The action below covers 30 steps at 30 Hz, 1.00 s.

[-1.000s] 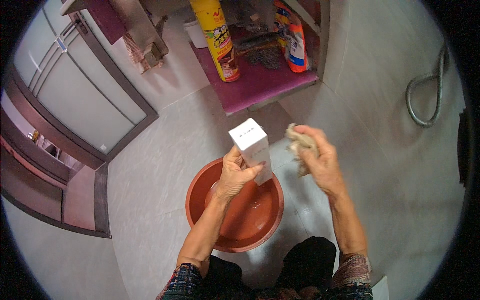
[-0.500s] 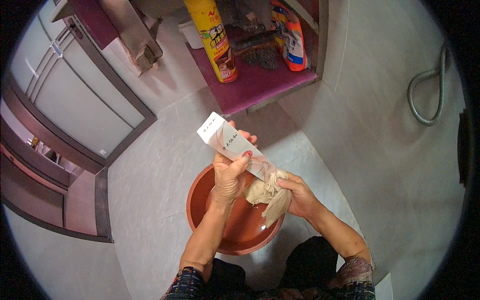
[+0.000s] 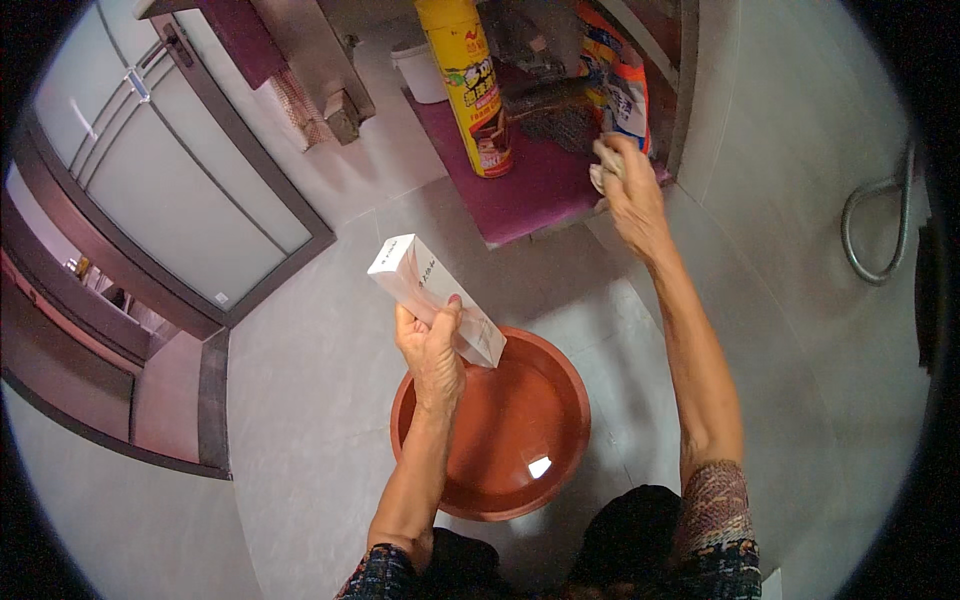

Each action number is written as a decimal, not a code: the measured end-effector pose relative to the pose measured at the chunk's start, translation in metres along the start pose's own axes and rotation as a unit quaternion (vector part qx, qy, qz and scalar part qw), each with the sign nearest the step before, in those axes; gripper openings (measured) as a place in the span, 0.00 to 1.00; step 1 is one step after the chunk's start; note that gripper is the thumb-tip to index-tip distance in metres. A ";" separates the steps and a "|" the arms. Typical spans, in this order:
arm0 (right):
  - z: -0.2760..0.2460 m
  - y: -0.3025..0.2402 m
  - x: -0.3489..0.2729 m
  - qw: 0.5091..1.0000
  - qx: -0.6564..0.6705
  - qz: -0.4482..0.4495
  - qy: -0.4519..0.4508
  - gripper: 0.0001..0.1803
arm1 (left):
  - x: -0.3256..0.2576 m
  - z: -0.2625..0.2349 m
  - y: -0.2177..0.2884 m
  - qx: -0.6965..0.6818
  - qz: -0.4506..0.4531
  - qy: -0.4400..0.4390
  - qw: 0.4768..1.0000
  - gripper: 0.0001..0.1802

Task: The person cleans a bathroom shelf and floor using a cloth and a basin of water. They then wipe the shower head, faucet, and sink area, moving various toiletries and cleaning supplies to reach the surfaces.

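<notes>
The right hand (image 3: 632, 195), closed around a crumpled beige cloth (image 3: 607, 165), has swung off the long white-and-pink box (image 3: 428, 280) toward the purple shelf (image 3: 505, 218); only the left hand (image 3: 432, 352) grips the box, over the round red-brown basin's (image 3: 583, 405) far rim.

The left hand (image 3: 432, 355) in my head view grips a tall white-and-pink box (image 3: 435, 290), tilted over the rim of a reddish-brown basin (image 3: 530, 430); I see the right hand (image 3: 638, 200), clutching a pale cloth (image 3: 605, 168), stretched toward a purple shelf (image 3: 530, 207) where a yellow can (image 3: 468, 85) stands between a white tub (image 3: 420, 75) and an orange-and-blue bag (image 3: 630, 105).
</notes>
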State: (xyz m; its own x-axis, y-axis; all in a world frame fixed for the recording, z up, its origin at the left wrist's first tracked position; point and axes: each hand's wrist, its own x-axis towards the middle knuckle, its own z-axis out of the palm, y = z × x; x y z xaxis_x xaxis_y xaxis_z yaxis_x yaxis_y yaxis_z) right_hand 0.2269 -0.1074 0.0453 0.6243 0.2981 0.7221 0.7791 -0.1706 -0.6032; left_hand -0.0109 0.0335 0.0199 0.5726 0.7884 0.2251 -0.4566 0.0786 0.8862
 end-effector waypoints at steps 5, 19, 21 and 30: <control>0.065 -0.006 0.001 0.947 -0.307 -0.012 -0.092 0.11 | 0.002 -0.006 0.005 -0.011 0.008 -0.001 1.000 0.20; 0.067 0.019 0.029 0.929 -0.171 -0.052 -0.322 0.18 | 0.005 -0.016 0.013 0.000 0.002 -0.007 1.000 0.12; 0.069 0.019 0.040 0.929 -0.202 0.021 -0.310 0.18 | 0.006 -0.020 0.017 0.003 0.006 -0.002 1.000 0.13; 0.082 0.008 0.048 0.912 -0.301 0.150 -0.233 0.29 | 0.004 -0.018 0.029 -0.011 0.013 -0.031 0.999 0.19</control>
State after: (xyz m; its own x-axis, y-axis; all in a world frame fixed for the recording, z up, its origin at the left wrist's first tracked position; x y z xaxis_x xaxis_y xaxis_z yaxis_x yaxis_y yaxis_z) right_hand 0.2578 -0.0173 0.0472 0.8321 0.4962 0.2478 0.5545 -0.7538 -0.3525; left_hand -0.0343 0.0494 0.0395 0.6003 0.7517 0.2730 -0.4871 0.0729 0.8703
